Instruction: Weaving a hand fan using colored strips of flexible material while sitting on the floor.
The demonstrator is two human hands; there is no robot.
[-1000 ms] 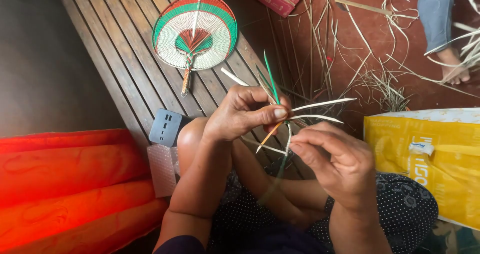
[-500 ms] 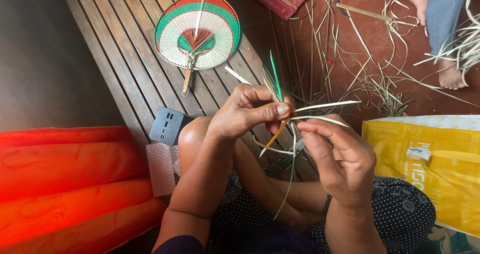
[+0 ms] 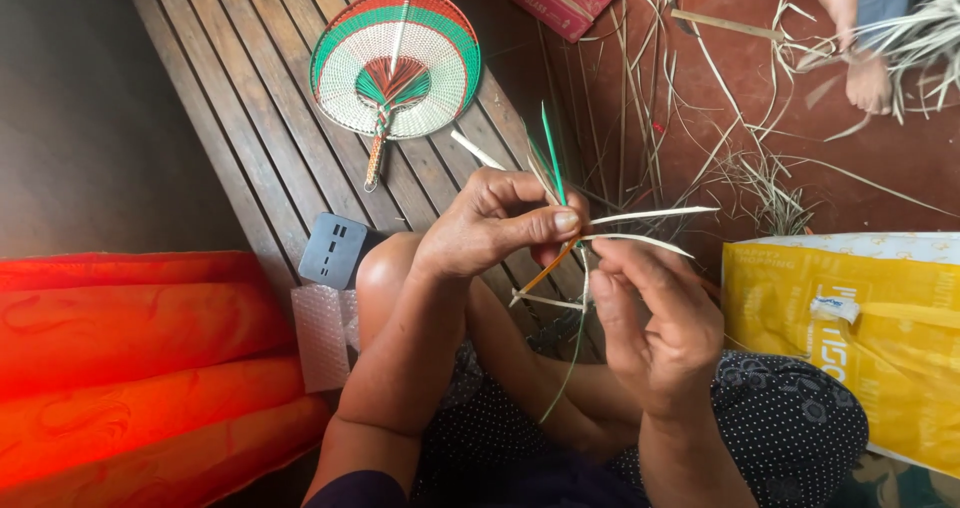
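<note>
Head view shows a small bundle of palm-leaf strips [image 3: 565, 230], green, orange and pale, crossing in mid-air above the person's knee, only a few strands joined, so the weaving looks barely begun. Left hand [image 3: 495, 226] pinches the crossing tight between thumb and fingers, while the right hand [image 3: 655, 313] has its fingertips closed on a green strand just beside it. Farther off, a finished woven fan [image 3: 395, 63] lies on the slatted tabletop [image 3: 250, 88], with a yellow bag [image 3: 850, 328] at right.
</note>
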